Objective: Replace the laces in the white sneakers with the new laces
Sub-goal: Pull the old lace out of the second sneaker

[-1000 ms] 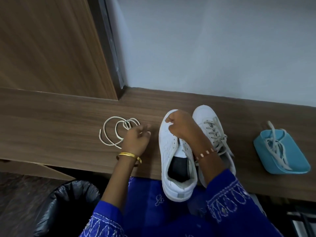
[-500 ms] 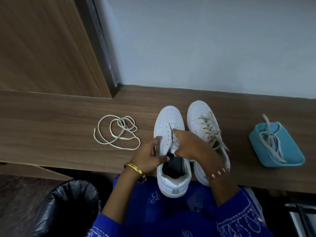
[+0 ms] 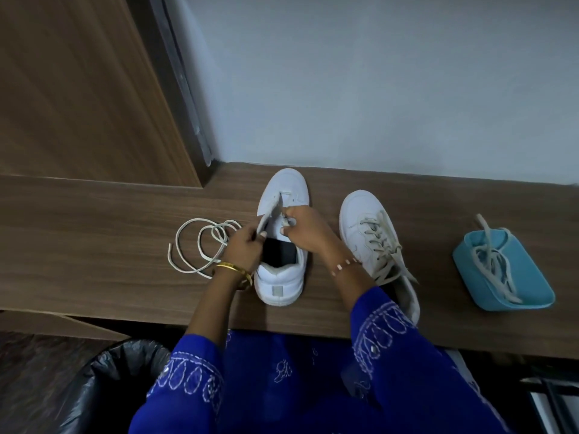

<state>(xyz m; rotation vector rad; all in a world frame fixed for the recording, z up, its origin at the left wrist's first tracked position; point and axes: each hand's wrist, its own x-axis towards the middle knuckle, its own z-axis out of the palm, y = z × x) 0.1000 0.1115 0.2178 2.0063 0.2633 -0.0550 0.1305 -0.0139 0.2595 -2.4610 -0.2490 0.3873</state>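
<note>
Two white sneakers stand on the wooden shelf (image 3: 94,245). The left sneaker (image 3: 283,283) has no lace and its opening is spread. My left hand (image 3: 246,249) pinches its left eyelet flap, and my right hand (image 3: 305,233) grips the right flap near the tongue. The right sneaker (image 3: 365,214) is laced with a beige lace, partly under my right forearm. A loose cream lace (image 3: 200,242) lies coiled left of my left hand. A blue tray (image 3: 532,277) at the right holds another lace (image 3: 492,261).
A bin with a black liner (image 3: 94,389) stands below the shelf at the lower left. A wooden panel (image 3: 78,89) rises at the back left and a grey wall (image 3: 376,73) behind the shelf. My blue clothing fills the foreground.
My left hand left the loose lace and came to the unlaced sneaker. Both hands now hold its flaps apart. The sneaker sits farther onto the shelf.
</note>
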